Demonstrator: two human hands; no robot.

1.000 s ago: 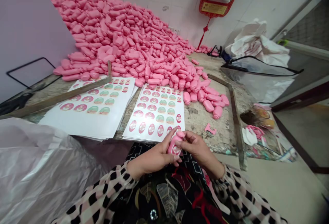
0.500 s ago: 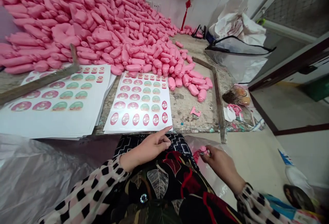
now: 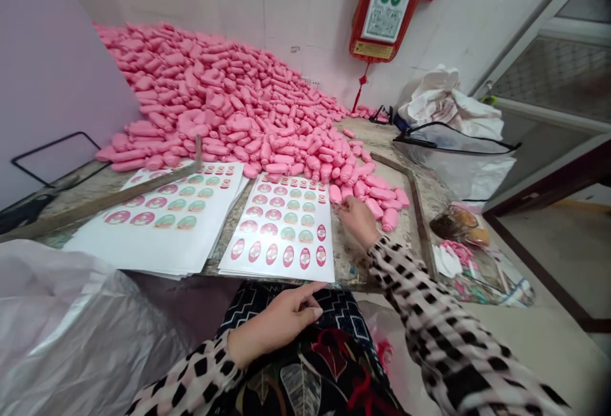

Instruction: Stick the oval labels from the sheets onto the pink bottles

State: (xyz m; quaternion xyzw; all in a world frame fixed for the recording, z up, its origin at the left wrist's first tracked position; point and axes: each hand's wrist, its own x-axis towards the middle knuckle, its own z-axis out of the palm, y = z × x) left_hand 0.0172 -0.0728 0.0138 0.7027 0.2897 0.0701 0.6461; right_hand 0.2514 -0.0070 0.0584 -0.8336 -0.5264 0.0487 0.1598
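My right hand [image 3: 358,220] reaches over the bench, its fingers pinched at the near end of a small pink bottle [image 3: 335,194] at the front edge of the pile. The hand partly hides the bottles beside it. My left hand [image 3: 281,319] is above my lap, below the bench edge, holding nothing, with its index finger stretched out and its other fingers loosely bent. Just beyond that fingertip lies a sheet of stickers [image 3: 267,270] with pink ovals and pink and green rounded labels. A large heap of pink bottles [image 3: 214,98] covers the back of the bench.
Another stack of sticker sheets [image 3: 143,247] lies at left, under a wooden strip [image 3: 95,207]. A second wooden strip [image 3: 421,212] runs along the right. Clear bag [image 3: 453,155] and white sacks [image 3: 449,101] stand behind it. A plastic bag [image 3: 382,333] with pink pieces hangs below the bench.
Both hands held a labelled pink bottle; the right hand then carried it down to the bag at lower right and has now moved up to the pile. The left hand let go and stays low.
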